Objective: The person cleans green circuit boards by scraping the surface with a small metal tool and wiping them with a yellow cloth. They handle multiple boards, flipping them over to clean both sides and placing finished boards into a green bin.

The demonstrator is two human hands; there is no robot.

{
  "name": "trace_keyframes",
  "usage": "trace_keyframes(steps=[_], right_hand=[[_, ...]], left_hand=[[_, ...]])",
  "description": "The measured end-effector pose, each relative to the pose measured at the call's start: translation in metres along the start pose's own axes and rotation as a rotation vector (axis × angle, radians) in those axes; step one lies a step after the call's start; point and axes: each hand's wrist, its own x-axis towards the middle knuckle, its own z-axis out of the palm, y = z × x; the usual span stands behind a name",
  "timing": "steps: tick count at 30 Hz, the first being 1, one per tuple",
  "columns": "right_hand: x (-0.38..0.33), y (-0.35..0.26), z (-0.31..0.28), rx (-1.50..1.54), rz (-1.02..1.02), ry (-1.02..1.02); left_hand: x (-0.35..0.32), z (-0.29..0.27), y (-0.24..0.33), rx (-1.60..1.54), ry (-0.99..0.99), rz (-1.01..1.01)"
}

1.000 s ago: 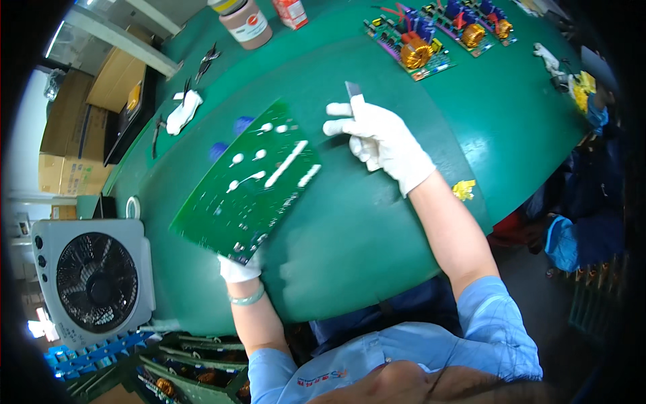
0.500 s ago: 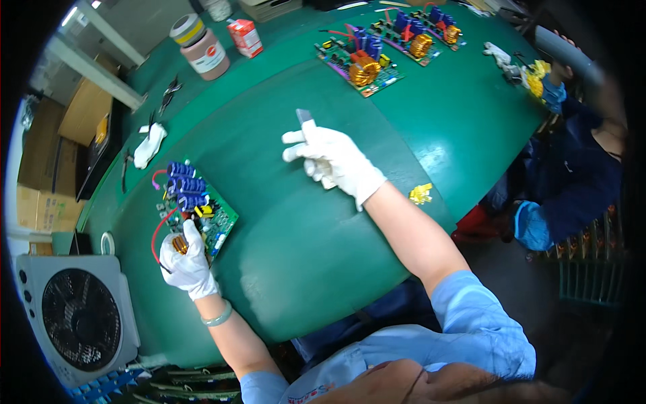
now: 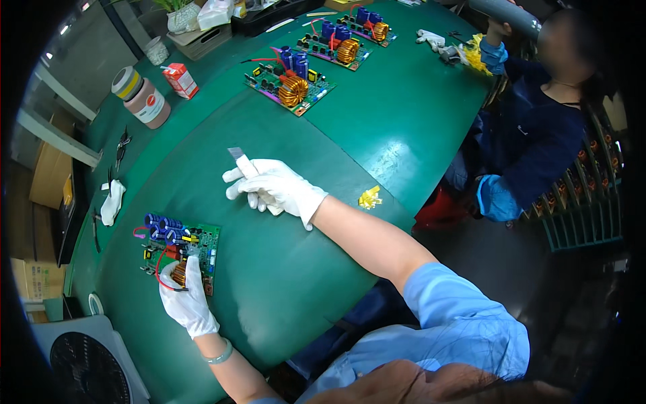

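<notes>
A green circuit board [image 3: 210, 241] with blue capacitors lies on the green table at my left. My left hand [image 3: 186, 306], in a white glove, is closed on the board's copper-wound coil [image 3: 179, 272]; a red wire loops beside the fingers. Farther up and to the right, my gloved right hand [image 3: 282, 188] is held apart from the board. It grips a tool with a short flat grey blade [image 3: 235, 153] and a white handle; the glove hides part of the handle.
Several similar boards [image 3: 294, 86] stand at the far side. At the left are a pink jar [image 3: 149, 108], a red carton [image 3: 180, 81], pliers [image 3: 122, 148], a white glove [image 3: 113, 202] and a fan [image 3: 87, 367]. Yellow scraps [image 3: 370, 197] lie right; a co-worker [image 3: 538, 141] sits beyond, drinking container raised.
The whole view has shifted, bringing more of the co-worker in. The circuit board has turned under my left hand, which stays on the coil. My right hand still holds the bladed tool.
</notes>
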Motion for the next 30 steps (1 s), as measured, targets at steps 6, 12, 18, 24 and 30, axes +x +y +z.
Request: trace_keyframes(steps=[6, 12, 18, 24, 30], right_hand=[[0.003, 0.003, -0.001, -0.020, 0.014, 0.013], [0.003, 0.002, 0.004, -0.030, -0.004, -0.006], [0.008, 0.014, -0.005, 0.014, -0.031, -0.006], [0.007, 0.010, -0.008, 0.052, -0.063, -0.018], [-0.014, 0.000, -0.004, 0.012, -0.109, -0.018]], left_hand=[[-0.006, -0.004, 0.009, -0.089, -0.048, 0.082], [-0.005, -0.006, -0.002, -0.273, -0.145, 0.019], [-0.005, -0.001, -0.011, -0.322, -0.077, -0.008], [0.005, 0.016, -0.047, -0.469, -0.053, 0.003], [0.007, 0.017, -0.051, -0.341, 0.011, 0.075]])
